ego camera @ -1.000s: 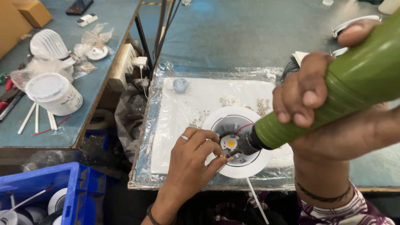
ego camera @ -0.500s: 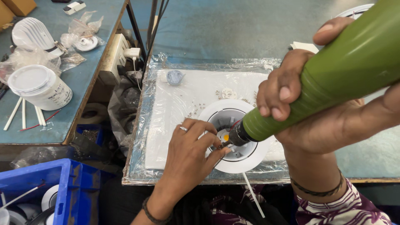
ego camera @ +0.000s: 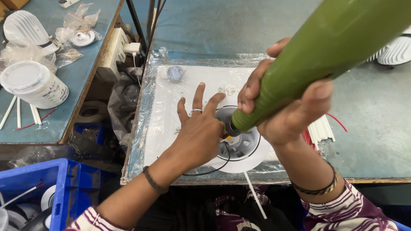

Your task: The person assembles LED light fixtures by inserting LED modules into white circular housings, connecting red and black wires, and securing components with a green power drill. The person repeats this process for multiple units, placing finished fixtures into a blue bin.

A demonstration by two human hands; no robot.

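Right hand [ego camera: 287, 112] clenched round the big green tapered power tool [ego camera: 319, 55], tip down in the round white lamp housing [ego camera: 239, 147]; left hand [ego camera: 200, 128] open, grasping nothing.
Housing sits directly under both hands, on the plastic-wrapped white pad [ego camera: 171, 111]: left palm flat on its left rim, fingers splayed, ring on one finger; right hand just above its right side, tool slanting up and away to the right. Black wire [ego camera: 205, 172] loops out from the housing below the left wrist. Small bluish cap [ego camera: 175, 73] beyond the left fingertips; white sticks [ego camera: 320, 128] and red wire [ego camera: 338, 122] just right of the right hand. Well left of the left hand: white lidded jar [ego camera: 32, 84], blue crate [ego camera: 51, 188]. Tool body blocks the housing's right half. Versus 0.5 s ago: left fingers were curled at the tool tip, now spread flat; tool tip unchanged.
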